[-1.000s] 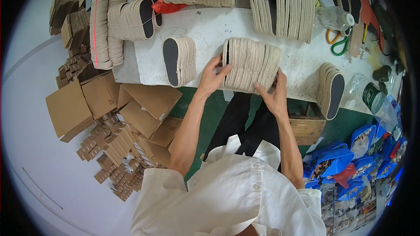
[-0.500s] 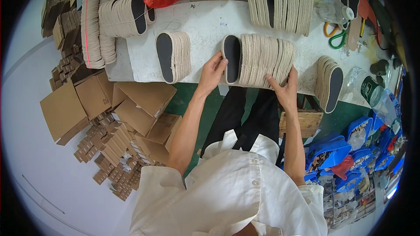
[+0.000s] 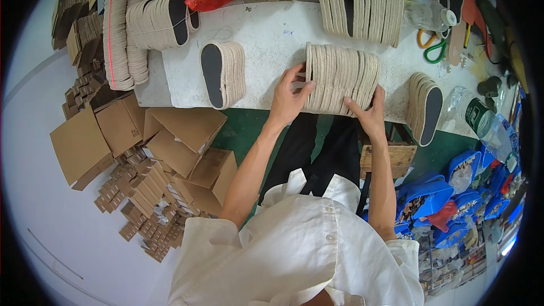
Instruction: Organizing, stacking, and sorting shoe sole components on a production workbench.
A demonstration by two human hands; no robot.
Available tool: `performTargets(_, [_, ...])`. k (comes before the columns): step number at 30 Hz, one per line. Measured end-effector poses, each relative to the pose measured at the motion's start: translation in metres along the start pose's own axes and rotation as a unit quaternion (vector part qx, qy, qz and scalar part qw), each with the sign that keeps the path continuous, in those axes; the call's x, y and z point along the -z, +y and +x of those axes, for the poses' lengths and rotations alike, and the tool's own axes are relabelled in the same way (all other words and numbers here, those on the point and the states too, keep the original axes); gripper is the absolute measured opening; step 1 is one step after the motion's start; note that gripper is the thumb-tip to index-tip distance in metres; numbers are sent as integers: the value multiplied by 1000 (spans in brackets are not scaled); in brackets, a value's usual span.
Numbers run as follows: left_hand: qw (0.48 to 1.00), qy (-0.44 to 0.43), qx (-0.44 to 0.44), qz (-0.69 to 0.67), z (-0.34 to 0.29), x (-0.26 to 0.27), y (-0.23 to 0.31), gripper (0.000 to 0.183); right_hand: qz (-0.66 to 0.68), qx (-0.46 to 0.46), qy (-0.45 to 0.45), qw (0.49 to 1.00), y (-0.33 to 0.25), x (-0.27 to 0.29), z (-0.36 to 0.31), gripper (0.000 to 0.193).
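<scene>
A row of braided rope shoe soles point(image 3: 341, 79) stands on edge, packed side by side, at the front of the white table. At its left end my left hand point(image 3: 291, 97) is closed, fingers and thumb pressed against the outermost sole. My right hand point(image 3: 369, 114) grips the right end, with its thumb on the near side of the row and its fingers round the last sole. To the left stands a smaller bunch of soles point(image 3: 231, 73) with a black face outward. A short bunch of soles point(image 3: 418, 99) leans to the right, its black face turned right.
Larger bundles of rope soles point(image 3: 378, 8) line the back of the white table point(image 3: 266, 28). Green-handled scissors point(image 3: 435, 52) and a clear plastic bottle point(image 3: 428, 16) lie at the right. Cardboard boxes point(image 3: 184, 136) fill the floor at left; blue bins point(image 3: 428, 197) stand at right.
My left hand has moved right and pushed the leftmost sole upright against the row, so its black face no longer shows. My right hand has stayed in place.
</scene>
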State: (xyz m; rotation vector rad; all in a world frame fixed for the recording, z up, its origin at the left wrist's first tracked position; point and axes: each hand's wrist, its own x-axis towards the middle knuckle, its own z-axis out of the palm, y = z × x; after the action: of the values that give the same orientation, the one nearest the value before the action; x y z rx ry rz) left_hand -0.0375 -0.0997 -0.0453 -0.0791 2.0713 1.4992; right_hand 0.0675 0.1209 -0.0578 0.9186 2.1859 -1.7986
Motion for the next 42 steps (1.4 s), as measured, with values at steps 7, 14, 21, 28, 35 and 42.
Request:
performTargets(7, [998,-35,-7,-50,4,2,-13,66,-42,8,2,999,1,-1,3,109])
performTargets(14, [998,-53,9,-32,13,13,-13,73,-130,88,110,981,-44,-16,-5,124])
performTargets(21, [984,-100,-108,97,45,21,47,80,-134,118,92,980,-29,-16,7,127])
performTargets(28, [966,-127,-75,214,52,19,56,65,-197,136,130,962,-42,-27,8,135])
performTargets(35, [956,-143,-104,235,59,21,60,60,-226,102,116,962,-51,-28,7,138])
performTargets(42, [963,-143,-102,203,59,23,53,59,-231,122,123,957,-45,-33,10,136])
